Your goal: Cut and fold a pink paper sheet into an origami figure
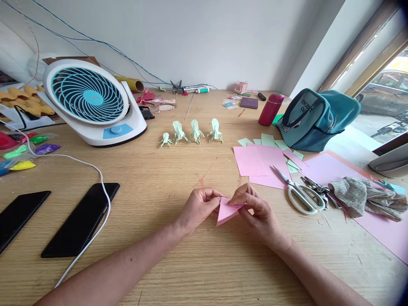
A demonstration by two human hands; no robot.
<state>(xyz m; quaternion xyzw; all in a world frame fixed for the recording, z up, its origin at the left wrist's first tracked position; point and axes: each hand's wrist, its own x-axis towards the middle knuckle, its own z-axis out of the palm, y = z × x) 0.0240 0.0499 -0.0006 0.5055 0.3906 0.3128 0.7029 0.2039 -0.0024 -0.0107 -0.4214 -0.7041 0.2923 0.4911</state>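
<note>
A small folded piece of pink paper (226, 212) is held between both hands, just above the wooden table. My left hand (202, 208) pinches its left edge between thumb and fingers. At the right side, the fingers and thumb of my right hand (255, 210) close on the same paper and cover part of it. Beyond the hands stands a row of several pale green origami figures with thin legs, one of them (195, 131) near the middle. Flat pink paper sheets (251, 161) lie to the right of them.
White-handled scissors (302, 195) and a grey cloth (353, 197) lie at right. Behind stand a magenta flask (270, 109) and a teal backpack (318, 119). A white fan (92, 102) is at left. A white cable (106, 187) crosses a black phone (79, 221) near the left front.
</note>
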